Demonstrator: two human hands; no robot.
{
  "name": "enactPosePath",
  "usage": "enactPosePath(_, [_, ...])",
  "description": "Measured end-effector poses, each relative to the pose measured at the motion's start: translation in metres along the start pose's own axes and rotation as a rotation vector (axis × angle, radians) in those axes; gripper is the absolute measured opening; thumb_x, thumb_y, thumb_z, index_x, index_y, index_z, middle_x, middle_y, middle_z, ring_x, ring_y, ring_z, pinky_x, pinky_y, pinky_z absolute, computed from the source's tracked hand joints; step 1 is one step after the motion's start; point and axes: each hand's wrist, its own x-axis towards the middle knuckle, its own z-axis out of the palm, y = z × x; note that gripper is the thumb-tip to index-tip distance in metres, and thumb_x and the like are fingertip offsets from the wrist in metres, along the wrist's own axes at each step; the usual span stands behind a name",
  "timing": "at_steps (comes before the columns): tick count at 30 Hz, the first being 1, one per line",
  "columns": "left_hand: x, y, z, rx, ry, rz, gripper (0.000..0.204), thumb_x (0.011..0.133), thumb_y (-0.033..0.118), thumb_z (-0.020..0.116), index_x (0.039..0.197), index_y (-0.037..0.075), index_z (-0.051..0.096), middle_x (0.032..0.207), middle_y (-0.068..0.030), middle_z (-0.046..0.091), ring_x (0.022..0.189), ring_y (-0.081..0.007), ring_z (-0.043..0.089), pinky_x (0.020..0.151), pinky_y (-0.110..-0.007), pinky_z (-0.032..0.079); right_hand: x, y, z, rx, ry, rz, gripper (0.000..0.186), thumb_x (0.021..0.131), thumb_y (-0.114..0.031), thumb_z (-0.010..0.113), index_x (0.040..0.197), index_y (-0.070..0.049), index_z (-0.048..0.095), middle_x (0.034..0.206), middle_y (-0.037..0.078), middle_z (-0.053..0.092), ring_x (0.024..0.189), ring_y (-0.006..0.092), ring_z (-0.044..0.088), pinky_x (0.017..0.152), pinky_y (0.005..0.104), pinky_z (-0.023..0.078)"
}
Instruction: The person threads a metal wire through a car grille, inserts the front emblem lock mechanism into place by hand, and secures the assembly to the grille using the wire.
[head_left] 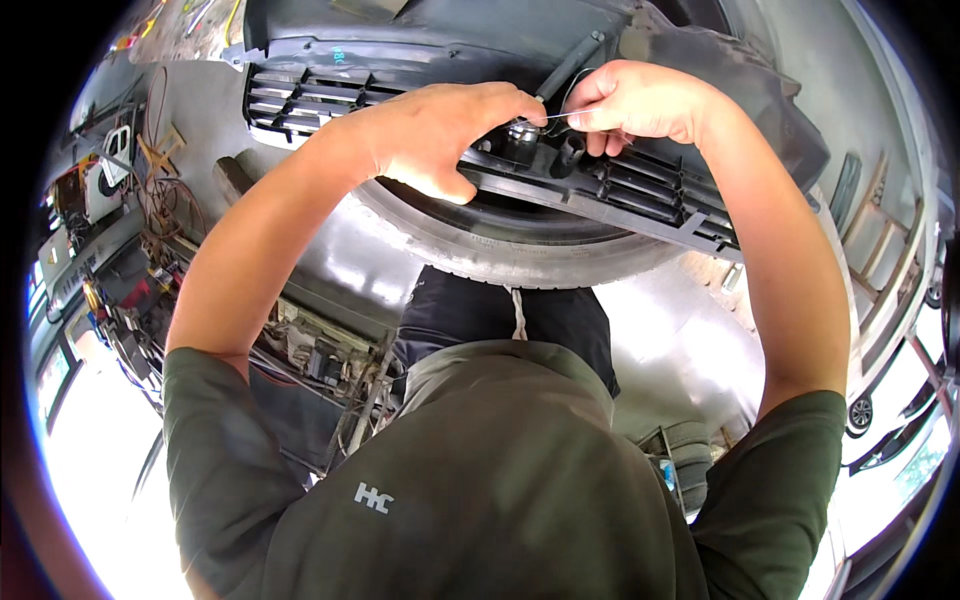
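A black plastic car grille [640, 190] with slatted ends lies across a tyre [480, 250] in front of me. My right hand [640, 105] pinches a thin, light wire [562, 115] between thumb and fingers, and a loop of it rises by the fingertips. The wire stretches left to the fingertips of my left hand [435, 135]. That hand's fingers reach forward over the grille, its thumb hanging apart near the edge. Between the hands sits a shiny round metal fitting [522, 130], partly covered by the left fingertips. Just right of it stands a short black tube [568, 155].
A large dark plastic panel [420, 58] lies beyond the grille. To the left are tangled cables [160, 205] and a cluttered metal rack [320, 350]. A wooden ladder-like frame [880, 235] leans at the right. Stacked tyres [690, 455] stand at the lower right.
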Motion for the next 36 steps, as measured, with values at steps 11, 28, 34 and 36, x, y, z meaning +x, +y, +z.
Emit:
enactPosePath(11, [0.003,0.014,-0.012,-0.021,0.030,0.033,0.092,0.063,0.010,0.081,0.150,0.008,0.050,0.149,-0.0199,0.055,0.138,-0.0438,0.055,0.115,-0.048,0.047,-0.001,-0.010,0.002,-0.274,0.045,-0.222,0.028,0.086,-0.014,0.068,0.106,0.002,0.079,0.083,0.011,0.074,0.069,0.0173,0.069,0.065,0.0376,0.058])
enactPosePath(28, [0.004,0.040,-0.022,-0.109,-0.020,-0.087,0.094,0.058,0.013,0.094,0.143,0.009,0.053,0.117,-0.0105,0.064,0.093,-0.0258,0.062,0.085,-0.038,0.054,0.013,0.031,0.044,-0.532,0.492,-0.718,0.020,0.075,-0.005,0.072,0.089,-0.012,0.084,0.097,0.013,0.074,0.097,0.0365,0.072,0.082,0.0482,0.056])
enactPosePath(34, [0.002,0.042,-0.029,-0.100,-0.063,-0.061,0.096,0.061,0.018,0.093,0.147,0.005,0.053,0.138,-0.0173,0.062,0.131,-0.0366,0.062,0.111,-0.040,0.049,-0.006,0.019,0.046,-0.662,0.543,-0.682,0.021,0.076,-0.008,0.074,0.092,-0.016,0.083,0.102,0.009,0.073,0.100,0.0349,0.072,0.081,0.0481,0.057])
enactPosePath(36, [0.000,0.040,-0.030,-0.088,-0.060,-0.027,0.095,0.062,0.020,0.092,0.147,0.005,0.052,0.138,-0.0176,0.062,0.132,-0.0368,0.061,0.112,-0.041,0.049,-0.013,0.017,0.050,-0.627,0.547,-0.612,0.017,0.080,-0.011,0.073,0.093,-0.015,0.082,0.107,0.010,0.072,0.103,0.0356,0.071,0.084,0.0479,0.057])
